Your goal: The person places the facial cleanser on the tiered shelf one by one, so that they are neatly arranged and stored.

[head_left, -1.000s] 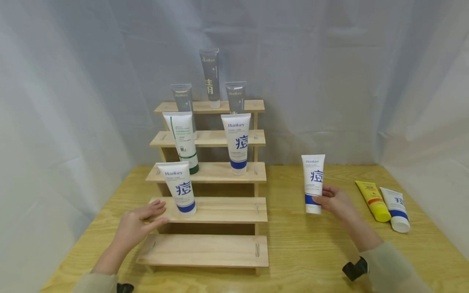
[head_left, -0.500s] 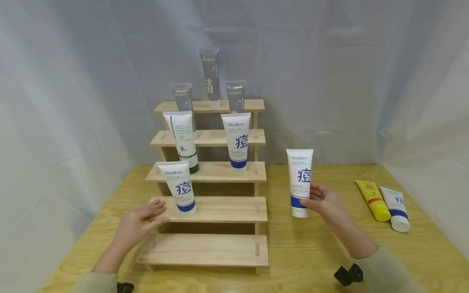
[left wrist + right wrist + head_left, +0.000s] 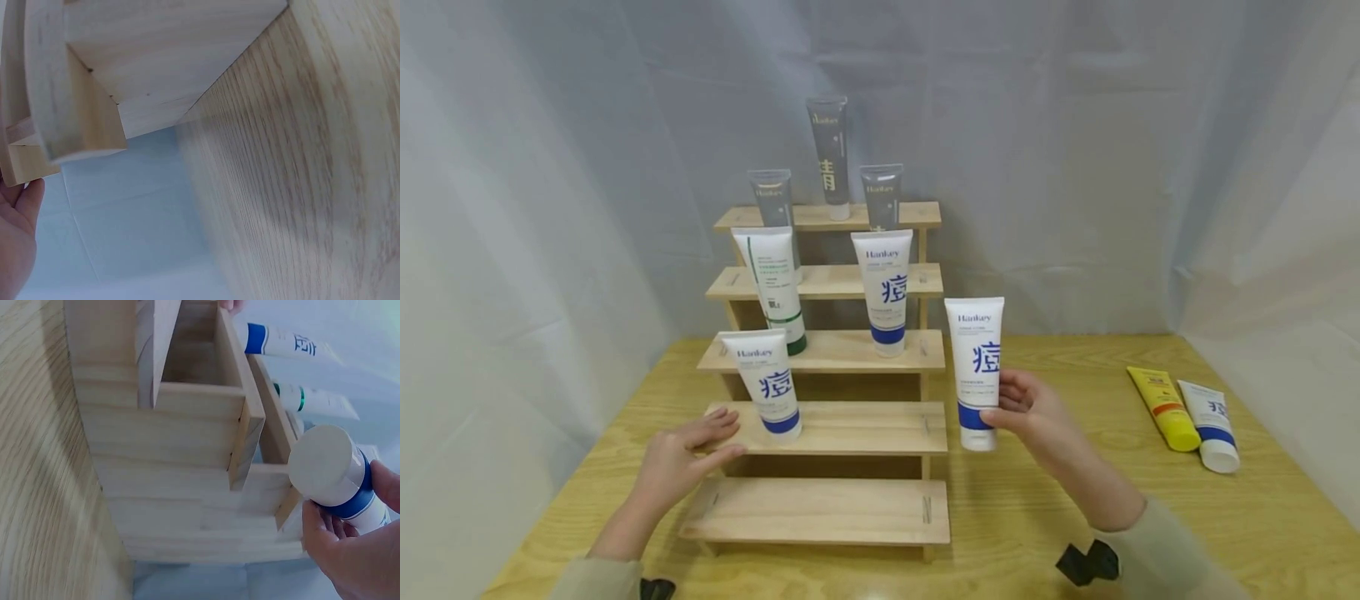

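Observation:
My right hand [image 3: 1037, 421] grips a white squeeze tube [image 3: 976, 350] with a blue band by its cap end. This tube is upright in the air, just right of the wooden step rack [image 3: 820, 508]; the right wrist view shows its white cap [image 3: 320, 461] with thumb and fingers around it. My left hand [image 3: 681, 454] rests its fingers on the left end of the rack's second step from the bottom, near another white-and-blue tube [image 3: 763, 383] standing there. In the left wrist view, the left hand's fingertips [image 3: 31, 194] are right at the board's end.
One step higher stand a green-trimmed white tube [image 3: 771, 287] and a white-and-blue tube [image 3: 883, 292]. Grey tubes [image 3: 829, 158] occupy the upper steps. A yellow tube [image 3: 1165, 408] and a white-and-blue tube [image 3: 1210, 425] lie on the table [image 3: 1075, 533] at right. A pale curtain [image 3: 1037, 167] hangs behind.
My right hand has carried the white-and-blue tube leftward and nearer to me, up to the rack's right side. My left hand has stayed at the step's left end.

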The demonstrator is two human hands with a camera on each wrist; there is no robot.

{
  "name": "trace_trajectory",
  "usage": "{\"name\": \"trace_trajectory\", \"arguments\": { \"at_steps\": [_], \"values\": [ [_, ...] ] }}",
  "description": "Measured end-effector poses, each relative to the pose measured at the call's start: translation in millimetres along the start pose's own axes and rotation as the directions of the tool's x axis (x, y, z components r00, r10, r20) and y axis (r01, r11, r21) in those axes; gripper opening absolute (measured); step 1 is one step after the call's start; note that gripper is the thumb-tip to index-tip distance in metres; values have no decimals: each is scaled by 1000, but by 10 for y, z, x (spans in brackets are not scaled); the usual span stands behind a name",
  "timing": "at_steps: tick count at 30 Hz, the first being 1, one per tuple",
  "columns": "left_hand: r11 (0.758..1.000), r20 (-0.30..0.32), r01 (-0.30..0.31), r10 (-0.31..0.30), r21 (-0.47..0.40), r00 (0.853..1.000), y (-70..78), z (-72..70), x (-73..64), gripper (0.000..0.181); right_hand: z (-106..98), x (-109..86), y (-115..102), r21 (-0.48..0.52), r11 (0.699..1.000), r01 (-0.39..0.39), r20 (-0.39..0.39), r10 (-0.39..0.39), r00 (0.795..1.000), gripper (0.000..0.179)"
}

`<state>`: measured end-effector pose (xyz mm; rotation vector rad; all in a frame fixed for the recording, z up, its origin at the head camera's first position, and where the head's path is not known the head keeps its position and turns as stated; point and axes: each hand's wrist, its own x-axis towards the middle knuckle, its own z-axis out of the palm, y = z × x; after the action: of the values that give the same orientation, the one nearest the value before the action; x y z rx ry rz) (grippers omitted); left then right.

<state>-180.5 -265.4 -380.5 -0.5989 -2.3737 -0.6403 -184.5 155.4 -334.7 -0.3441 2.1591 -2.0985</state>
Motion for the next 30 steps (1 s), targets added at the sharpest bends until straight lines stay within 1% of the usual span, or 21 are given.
{"name": "trace_trajectory", "arguments": {
  "at_steps": [5, 11, 16, 21, 27, 30],
  "values": [
    [1000, 0, 1, -1, 0, 1000, 0, -1, -3, 35, 111, 47, -12, 46, 999, 9, 28, -10, 1000, 54],
    [1000, -4, 1, -1, -3, 1000, 1, 0, -6, 35, 243, 104, 1, 56, 998, 21, 16, -22, 1000, 53],
    [1000, -10, -3, 3, -3, 1000, 4, 4, -4, 35, 347, 145, 5, 84, 996, 8, 19, -10, 1000, 53],
    [1000, -12, -1, 1, -6, 1000, 7, 4, -1, 35, 442, 183, 7, 83, 996, 21, 25, -23, 999, 50],
    [1000, -16, -10, 10, 1, 1000, 10, 4, -1, 35, 542, 248, 28, 88, 996, 18, 10, -19, 1000, 52],
    [1000, -19, -11, 11, 3, 1000, 14, 3, -1, 35, 593, 280, 39, 80, 996, 40, -4, -40, 999, 54]
  ]
}}
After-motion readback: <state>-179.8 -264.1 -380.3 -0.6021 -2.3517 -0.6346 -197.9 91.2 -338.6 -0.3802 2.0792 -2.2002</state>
